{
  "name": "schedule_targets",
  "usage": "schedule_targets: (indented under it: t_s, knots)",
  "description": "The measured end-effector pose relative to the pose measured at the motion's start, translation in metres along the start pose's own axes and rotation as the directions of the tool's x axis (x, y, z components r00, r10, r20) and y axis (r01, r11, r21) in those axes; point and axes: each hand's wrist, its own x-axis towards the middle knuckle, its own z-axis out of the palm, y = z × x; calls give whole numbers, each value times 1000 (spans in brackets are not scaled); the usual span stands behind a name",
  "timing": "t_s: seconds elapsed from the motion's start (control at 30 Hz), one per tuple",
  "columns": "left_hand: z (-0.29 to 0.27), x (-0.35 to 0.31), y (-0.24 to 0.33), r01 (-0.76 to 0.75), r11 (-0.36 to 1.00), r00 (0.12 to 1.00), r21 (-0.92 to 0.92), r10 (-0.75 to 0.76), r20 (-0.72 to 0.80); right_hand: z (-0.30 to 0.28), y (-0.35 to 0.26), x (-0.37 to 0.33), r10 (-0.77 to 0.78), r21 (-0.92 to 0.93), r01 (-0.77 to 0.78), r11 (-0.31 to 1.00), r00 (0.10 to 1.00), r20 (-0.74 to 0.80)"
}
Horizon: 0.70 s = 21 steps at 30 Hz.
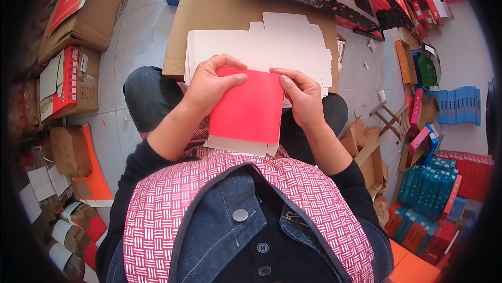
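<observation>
Head view, left hand (208, 85): you pinch the red panel (248, 108) far left
Right hand (305, 97): pinches its far-right edge, likely keeping it steady
White blanks (293, 42): flat beyond, handy

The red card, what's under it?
A pale flap peeks out along its near edge. The red card covers the rest, so I can't see what else is there.
</observation>
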Motion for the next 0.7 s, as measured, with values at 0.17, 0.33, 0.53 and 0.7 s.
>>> schedule_targets:
  t_s: [0.17, 0.33, 0.53, 0.7]
  knots:
    - [1, -4, -6, -57, 998, 997, 1, 57, -60, 19, 10, -4, -168, -188, 153, 970, 983, -69]
    - [7, 4, 0, -92, 995, 989, 45, 97, -115, 38, 17, -6, -279, -326, 231, 917, 954, -108]
    - [5, 15, 29, -98, 995, 994, 10, 99, -46, 14, -11, 26, -364, -480, 359, 801, 927, 87]
    - [15, 48, 79, -70, 830, 876, 553, -214, 433, -15, -24, 31, -441, -404, 501, 765, 865, 239]
